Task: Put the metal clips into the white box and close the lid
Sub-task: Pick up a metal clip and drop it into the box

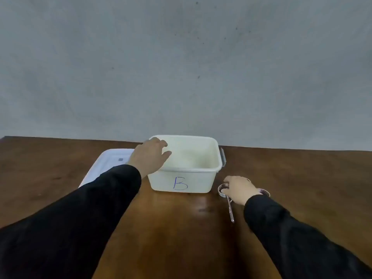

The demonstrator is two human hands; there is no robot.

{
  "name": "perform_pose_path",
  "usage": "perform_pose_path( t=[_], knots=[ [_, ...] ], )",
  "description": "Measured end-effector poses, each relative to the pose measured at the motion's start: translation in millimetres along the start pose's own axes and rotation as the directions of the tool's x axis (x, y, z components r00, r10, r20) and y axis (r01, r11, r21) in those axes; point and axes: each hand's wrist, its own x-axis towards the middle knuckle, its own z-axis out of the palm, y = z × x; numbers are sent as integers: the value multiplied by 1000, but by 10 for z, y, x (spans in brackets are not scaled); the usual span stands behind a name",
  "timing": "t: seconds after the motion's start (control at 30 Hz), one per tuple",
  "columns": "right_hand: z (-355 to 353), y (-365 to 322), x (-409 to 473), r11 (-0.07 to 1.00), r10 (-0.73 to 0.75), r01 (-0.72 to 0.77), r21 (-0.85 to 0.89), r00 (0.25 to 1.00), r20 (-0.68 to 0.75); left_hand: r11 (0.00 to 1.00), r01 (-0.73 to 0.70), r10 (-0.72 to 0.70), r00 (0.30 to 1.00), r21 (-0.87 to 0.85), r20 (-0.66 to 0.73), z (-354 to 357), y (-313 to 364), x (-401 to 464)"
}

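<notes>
The white box (pixel 182 184), marked with a blue "B" on its front, stands open at the middle of the brown table. Its inside looks empty. My left hand (pixel 150 156) rests on the box's left rim, fingers curled over the edge. The white lid (pixel 108 164) lies flat on the table left of the box, partly hidden by my left sleeve. Right of the box lie the metal clips (pixel 223 190), coiled wire rings with a long handle pointing toward me. My right hand (pixel 239 189) covers them, fingers closing around the coils.
The brown wooden table (pixel 302 178) runs up to a grey wall just behind the box. A grey latch (pixel 223 156) sticks out on the box's right side. Both my black sleeves cross the near part of the table.
</notes>
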Motion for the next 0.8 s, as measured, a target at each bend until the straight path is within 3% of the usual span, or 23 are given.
perform_pose_path(
  t=[0.2,0.33,0.47,0.53,0.7,0.8],
  knots=[
    [277,-85,149,972,214,-217,-88,976,-50,973,158,-143,985,-168,94,197,-478,149],
    [372,-97,227,955,241,-250,-160,968,-77,937,239,-192,962,-255,194,327,-644,306],
    [441,-120,254,943,244,-252,-219,968,-63,875,287,-223,954,-390,201,442,-707,450],
    [432,-139,264,938,259,-264,-226,964,-50,817,338,-252,938,-468,238,484,-739,496],
    [302,-179,294,947,290,-287,-147,957,4,556,510,-315,860,-656,401,520,-788,519],
    [236,-164,320,953,301,-300,-33,953,35,481,529,-310,848,-699,429,546,-812,521]
  ],
)
